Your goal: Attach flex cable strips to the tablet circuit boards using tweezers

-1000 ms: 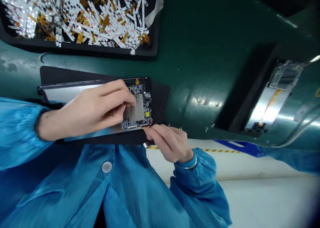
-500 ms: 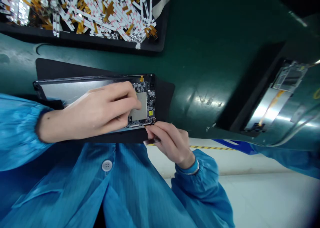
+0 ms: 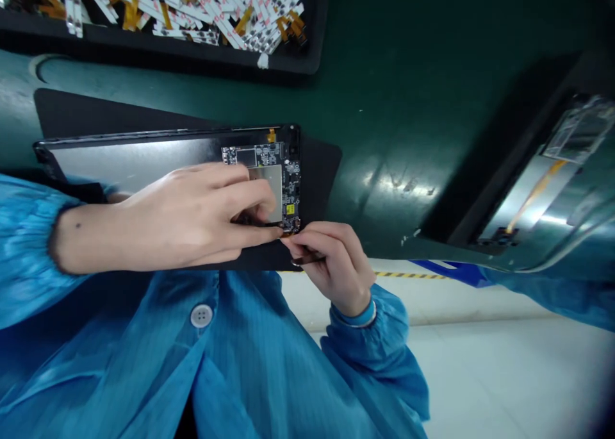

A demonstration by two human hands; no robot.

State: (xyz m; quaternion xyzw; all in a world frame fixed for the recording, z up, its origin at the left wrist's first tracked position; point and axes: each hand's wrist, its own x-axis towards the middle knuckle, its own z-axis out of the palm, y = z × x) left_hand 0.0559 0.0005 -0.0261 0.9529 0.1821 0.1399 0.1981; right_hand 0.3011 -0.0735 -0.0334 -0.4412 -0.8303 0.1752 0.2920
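An opened tablet (image 3: 144, 154) lies back-up on a black mat (image 3: 317, 170), its circuit board (image 3: 283, 176) exposed at the right end. My left hand (image 3: 192, 218) rests over the tablet with thumb and fingers pinched together at the board's near edge. My right hand (image 3: 331, 263) sits at the table's near edge, fingers curled and pinched against the board's lower right corner, and seems to hold a thin dark tool. What is pinched between the fingertips is too small to make out.
A black tray (image 3: 307, 61) heaped with several white and orange flex strips (image 3: 230, 16) stands at the back. A second opened tablet (image 3: 538, 182) lies on a dark mat at the right. Another person's blue sleeve (image 3: 552, 295) shows at the right edge.
My left fingers slid down to the board's near edge to meet my right fingertips. The board's upper part is now uncovered. The view shifted down, so the tray sits higher.
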